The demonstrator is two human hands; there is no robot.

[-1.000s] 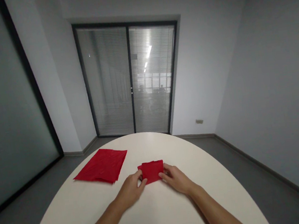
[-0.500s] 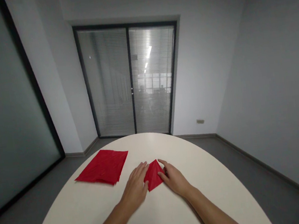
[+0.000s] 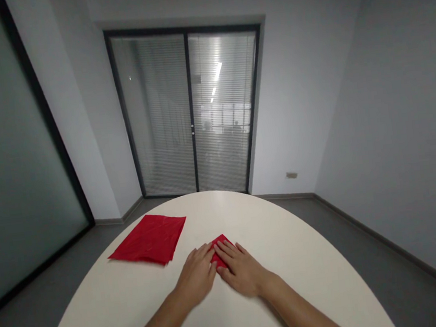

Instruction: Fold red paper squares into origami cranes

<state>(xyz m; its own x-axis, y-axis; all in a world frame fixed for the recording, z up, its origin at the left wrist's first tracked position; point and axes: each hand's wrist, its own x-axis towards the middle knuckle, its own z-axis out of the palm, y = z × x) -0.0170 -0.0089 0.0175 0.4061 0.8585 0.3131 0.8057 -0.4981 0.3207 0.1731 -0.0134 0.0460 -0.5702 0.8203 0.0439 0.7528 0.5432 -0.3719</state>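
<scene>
A small folded red paper lies on the white oval table right in front of me. My left hand lies flat beside it, fingers stretched, fingertips at its left edge. My right hand rests flat on top of the paper, fingers extended, covering most of it. Only the far tip and a strip between the two hands show.
A stack of larger red sheets lies on the table at the far left. Beyond the table are sliding glass doors with blinds, a glass wall on the left and grey floor all round.
The red paper went from a rectangle held at both ends to a smaller pointed shape. My right hand slid left onto it, and both hands now press flat, close together.
</scene>
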